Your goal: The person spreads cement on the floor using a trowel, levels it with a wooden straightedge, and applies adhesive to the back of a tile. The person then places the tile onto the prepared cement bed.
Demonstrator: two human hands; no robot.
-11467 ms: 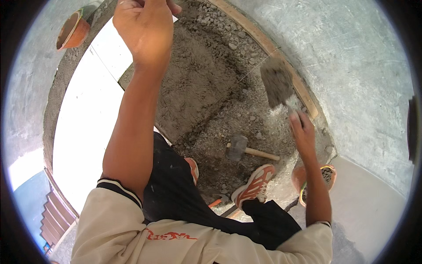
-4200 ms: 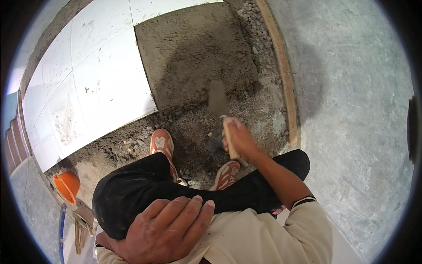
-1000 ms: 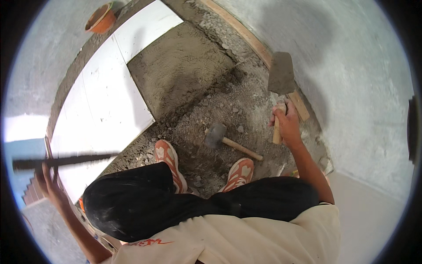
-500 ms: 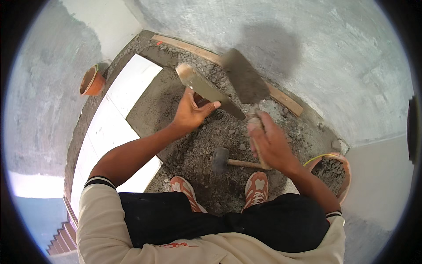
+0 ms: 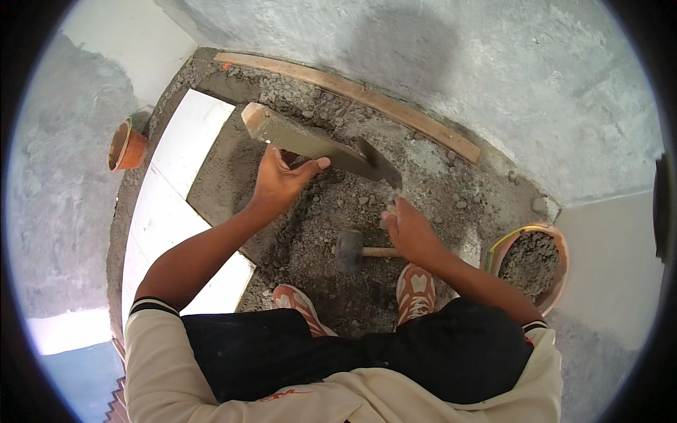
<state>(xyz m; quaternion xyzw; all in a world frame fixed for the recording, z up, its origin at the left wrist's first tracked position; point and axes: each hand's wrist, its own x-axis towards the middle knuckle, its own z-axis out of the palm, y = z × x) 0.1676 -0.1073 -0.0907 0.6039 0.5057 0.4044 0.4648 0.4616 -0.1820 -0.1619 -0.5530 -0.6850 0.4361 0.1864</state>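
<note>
My left hand [image 5: 278, 180] is closed on a flat tile [image 5: 310, 146], gripping its near edge. Tilted steeply, the tile shows a face smeared with grey mortar and a brownish far-left corner. My right hand [image 5: 411, 229] wraps round the handle of a trowel [image 5: 381, 166]; its blade is turned nearly edge-on, at the tile's right end. Whether blade and tile touch is hard to tell. Below, a rubber mallet [image 5: 350, 252] with a wooden handle lies on the rubble, its handle end partly hidden by my right hand.
White laid tiles [image 5: 169, 204] run along the left, beside a bed of grey mortar [image 5: 224, 166]. A bucket of mortar [image 5: 532, 264] stands at the right, a small orange bucket [image 5: 128, 146] at the far left. A wooden batten [image 5: 352, 90] lies along the back wall.
The trowel has swung from raised and broadside to low and edge-on by the tile's right end. My right hand has moved slightly down. The view has shifted a little.
</note>
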